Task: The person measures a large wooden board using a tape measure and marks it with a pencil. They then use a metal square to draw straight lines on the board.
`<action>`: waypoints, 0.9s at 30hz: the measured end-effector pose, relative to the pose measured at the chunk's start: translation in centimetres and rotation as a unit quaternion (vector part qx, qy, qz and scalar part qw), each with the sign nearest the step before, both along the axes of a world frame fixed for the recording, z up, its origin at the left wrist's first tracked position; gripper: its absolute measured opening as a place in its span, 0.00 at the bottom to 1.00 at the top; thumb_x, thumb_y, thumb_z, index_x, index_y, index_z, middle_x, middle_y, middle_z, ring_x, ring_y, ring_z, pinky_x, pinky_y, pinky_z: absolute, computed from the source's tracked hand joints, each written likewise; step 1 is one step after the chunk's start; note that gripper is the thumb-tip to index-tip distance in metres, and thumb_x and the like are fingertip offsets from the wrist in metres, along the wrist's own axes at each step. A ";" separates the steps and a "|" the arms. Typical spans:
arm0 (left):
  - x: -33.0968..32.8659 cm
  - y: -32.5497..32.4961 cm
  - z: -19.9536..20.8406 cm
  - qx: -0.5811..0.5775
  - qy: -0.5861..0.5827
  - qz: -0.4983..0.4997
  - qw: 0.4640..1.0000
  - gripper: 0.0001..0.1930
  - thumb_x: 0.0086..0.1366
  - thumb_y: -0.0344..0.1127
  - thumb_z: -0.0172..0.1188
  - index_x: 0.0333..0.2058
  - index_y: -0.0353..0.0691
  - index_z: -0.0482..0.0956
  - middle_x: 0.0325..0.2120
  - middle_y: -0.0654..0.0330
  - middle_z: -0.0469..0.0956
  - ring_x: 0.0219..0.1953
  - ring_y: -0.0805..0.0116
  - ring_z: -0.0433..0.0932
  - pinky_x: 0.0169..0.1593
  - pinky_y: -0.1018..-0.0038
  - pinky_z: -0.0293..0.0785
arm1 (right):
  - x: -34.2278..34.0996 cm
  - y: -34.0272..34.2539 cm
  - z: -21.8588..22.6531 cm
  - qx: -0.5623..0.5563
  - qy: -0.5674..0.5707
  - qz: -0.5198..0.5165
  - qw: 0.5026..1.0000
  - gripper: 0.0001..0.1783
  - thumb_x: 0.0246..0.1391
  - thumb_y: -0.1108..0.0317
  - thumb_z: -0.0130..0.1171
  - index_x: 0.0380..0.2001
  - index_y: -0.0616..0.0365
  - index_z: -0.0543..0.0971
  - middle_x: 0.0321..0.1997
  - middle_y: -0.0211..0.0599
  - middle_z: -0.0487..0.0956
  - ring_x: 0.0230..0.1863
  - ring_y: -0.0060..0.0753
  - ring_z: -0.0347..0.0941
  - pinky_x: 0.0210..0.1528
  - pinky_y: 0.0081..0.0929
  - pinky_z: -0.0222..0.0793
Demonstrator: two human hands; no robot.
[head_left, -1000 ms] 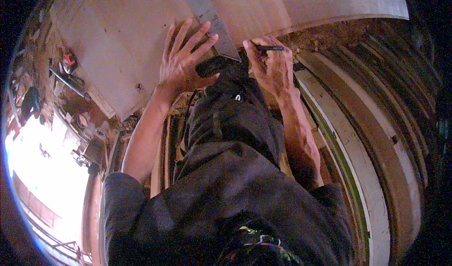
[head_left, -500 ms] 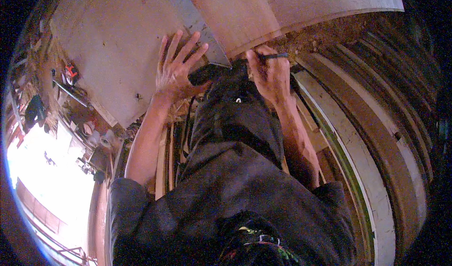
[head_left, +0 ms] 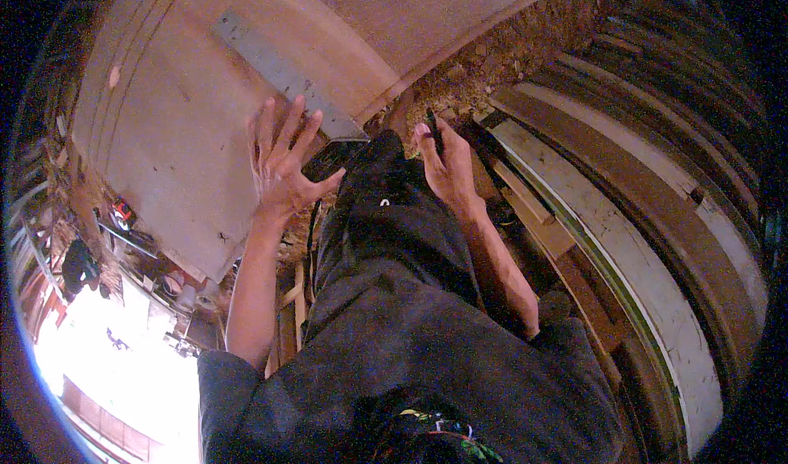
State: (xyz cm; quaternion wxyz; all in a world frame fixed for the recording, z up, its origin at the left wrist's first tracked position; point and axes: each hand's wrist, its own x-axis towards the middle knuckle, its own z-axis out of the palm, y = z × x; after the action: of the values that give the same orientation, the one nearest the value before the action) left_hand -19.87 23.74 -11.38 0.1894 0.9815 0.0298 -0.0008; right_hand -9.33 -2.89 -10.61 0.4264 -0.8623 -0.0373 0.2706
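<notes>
My left hand (head_left: 281, 164) lies with spread fingers on a broad pale wooden board (head_left: 176, 160). Its fingertips reach the edge of a flat grey metal piece (head_left: 275, 70), which widens toward its near end like a handsaw blade. A dark part (head_left: 324, 162) at that end lies beside my left thumb; whether it is a handle I cannot tell. To the right, off the board's edge, my right hand (head_left: 450, 168) is closed round a dark pen-like marker (head_left: 435, 131), held nearly upright. My knee, in dark cloth, stands between the hands.
Wood shavings (head_left: 476, 74) cover the ground beyond my right hand. Long planks (head_left: 607, 250) lie stacked on the right. Small tools, one of them red and black (head_left: 121, 213), lie past the board's left edge. Bright daylight enters at lower left.
My right hand has drawn back from the metal piece's near end, and the marker has turned from sideways to nearly upright. My left hand stays spread on the board. The whole view has shifted.
</notes>
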 end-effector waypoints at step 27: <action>11.5 -5.9 -1.1 -0.035 0.002 0.010 0.999 0.50 0.49 0.75 0.68 0.71 0.66 0.71 0.76 0.69 0.60 0.80 0.42 0.46 0.77 0.35 0.33 | 9.8 0.7 -2.1 0.038 0.086 -0.059 0.994 0.20 0.65 0.51 0.66 0.37 0.61 0.84 0.26 0.41 0.82 0.28 0.36 0.77 0.35 0.38 0.71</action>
State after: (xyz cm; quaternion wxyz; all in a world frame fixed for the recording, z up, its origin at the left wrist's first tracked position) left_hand -8.35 17.88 -12.50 0.2240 0.9738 0.0403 -0.0020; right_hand 0.49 -2.14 -12.73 0.4754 -0.8199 0.0403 0.3165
